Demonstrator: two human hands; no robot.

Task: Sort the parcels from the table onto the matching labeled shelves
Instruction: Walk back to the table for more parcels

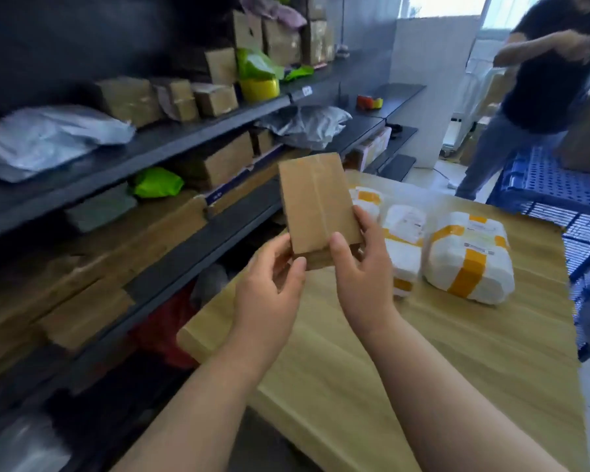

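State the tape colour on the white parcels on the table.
Orange-yellow tape bands the white parcels; head view.

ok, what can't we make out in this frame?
Head view:
- Cardboard box: no label on the visible face.
- Shelf tag: blurred, unreadable.
- Large white parcel: label print too small.
- Far white parcel: partly behind the box.
- Other person: cut off by top edge.
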